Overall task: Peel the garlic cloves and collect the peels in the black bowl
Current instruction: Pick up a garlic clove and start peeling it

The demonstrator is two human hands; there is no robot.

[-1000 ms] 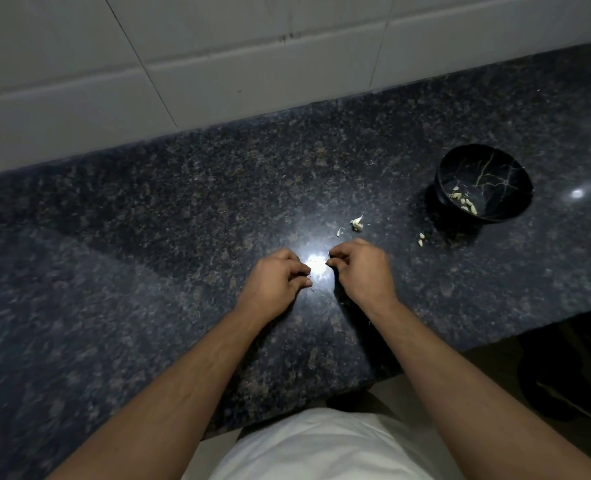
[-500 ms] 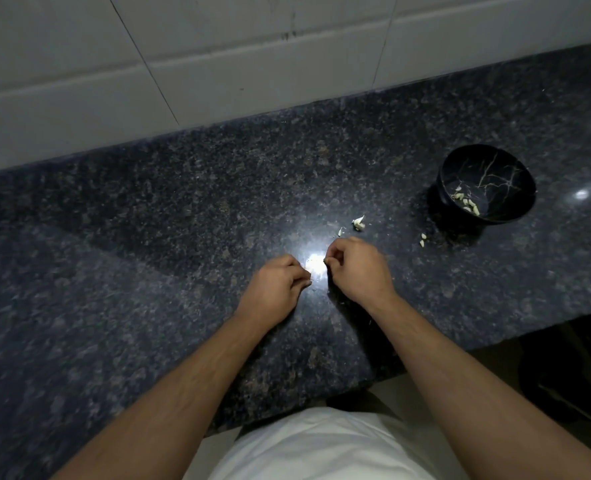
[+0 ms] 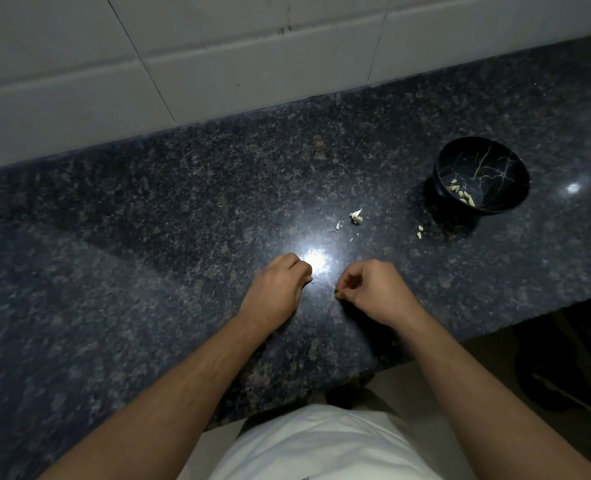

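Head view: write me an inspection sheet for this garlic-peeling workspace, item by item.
Surface: dark speckled stone counter, glossy, with a bright light glare between the hands.
Job's things: black bowl at the right, holding a few pale peels; whether a clove is in either hand cannot be told.
Clutter: loose peel scraps beyond the hands; smaller bits beside the bowl, outside it.
Grips: left hand curled, contents hidden; right hand curled, fingertips pinching something small and dark.
Cables: nothing seen.
Surroundings: pale tiled wall behind; floor below the counter's edge at the right, too dark to read.
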